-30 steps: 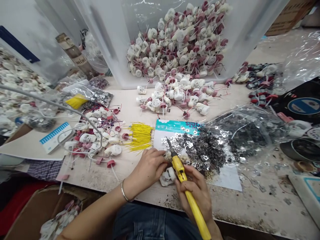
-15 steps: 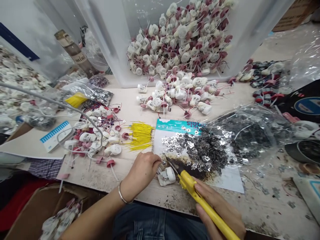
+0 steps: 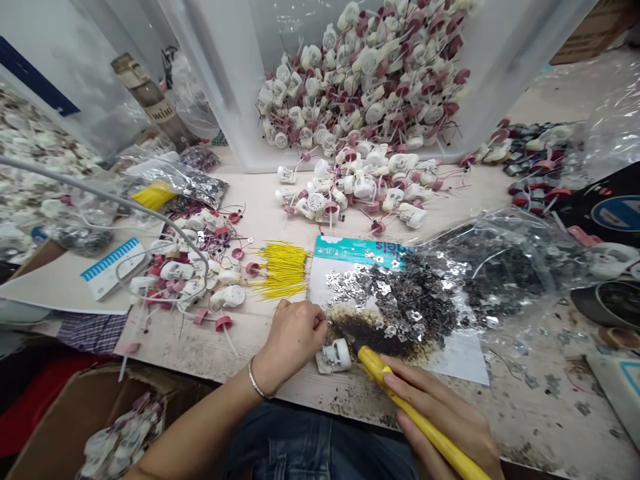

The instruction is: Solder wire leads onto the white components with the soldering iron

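Note:
My right hand (image 3: 440,417) grips a yellow-handled soldering iron (image 3: 400,400), its tip lying low over the scorched patch of a white sheet (image 3: 460,360) near the table's front. A small white plastic part (image 3: 334,355) lies just left of the tip. My left hand (image 3: 295,337) sits curled beside that part, fingertips pinched at the edge of a heap of small shiny metal pieces (image 3: 400,300); what the fingers hold is too small to make out. A silver bracelet circles the left wrist.
A bundle of yellow wires (image 3: 283,270) lies left of the sheet. White-and-maroon parts fill a clear bin (image 3: 370,80) at the back and spill onto the table (image 3: 350,190). More parts lie at the left (image 3: 195,273). A cardboard box (image 3: 75,427) sits below left.
The soldering iron swung down from pointing up over the metal pieces to lying low by the white part. My right hand drew back toward me. My left hand stayed curled beside the part.

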Tool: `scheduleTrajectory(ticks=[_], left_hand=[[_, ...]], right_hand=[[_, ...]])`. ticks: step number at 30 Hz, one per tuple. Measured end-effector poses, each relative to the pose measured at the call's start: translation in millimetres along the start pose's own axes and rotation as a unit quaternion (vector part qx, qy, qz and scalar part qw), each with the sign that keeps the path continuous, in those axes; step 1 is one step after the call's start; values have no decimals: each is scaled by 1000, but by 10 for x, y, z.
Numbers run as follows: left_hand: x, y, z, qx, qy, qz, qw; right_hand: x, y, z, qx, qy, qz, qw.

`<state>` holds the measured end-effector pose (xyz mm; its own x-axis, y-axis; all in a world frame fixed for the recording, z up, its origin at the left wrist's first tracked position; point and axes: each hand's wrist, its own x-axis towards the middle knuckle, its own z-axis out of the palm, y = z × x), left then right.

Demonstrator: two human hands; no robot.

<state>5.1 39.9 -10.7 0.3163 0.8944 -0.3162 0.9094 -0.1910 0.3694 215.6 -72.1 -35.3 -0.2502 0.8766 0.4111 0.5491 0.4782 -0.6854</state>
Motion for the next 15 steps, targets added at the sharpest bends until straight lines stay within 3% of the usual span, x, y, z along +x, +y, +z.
scheduleTrajectory(ticks=[7, 12, 15], left_hand=[[8, 14, 5, -12, 1, -21, 1000], [12, 7, 1, -17, -4, -25, 1000], [11, -4, -2, -19, -6, -21, 1000]], right_hand=[[10, -37, -22, -3, 5, 9, 1000], [47, -104, 209, 23, 164, 74, 983], [147, -142, 471, 34, 184, 56, 981]])
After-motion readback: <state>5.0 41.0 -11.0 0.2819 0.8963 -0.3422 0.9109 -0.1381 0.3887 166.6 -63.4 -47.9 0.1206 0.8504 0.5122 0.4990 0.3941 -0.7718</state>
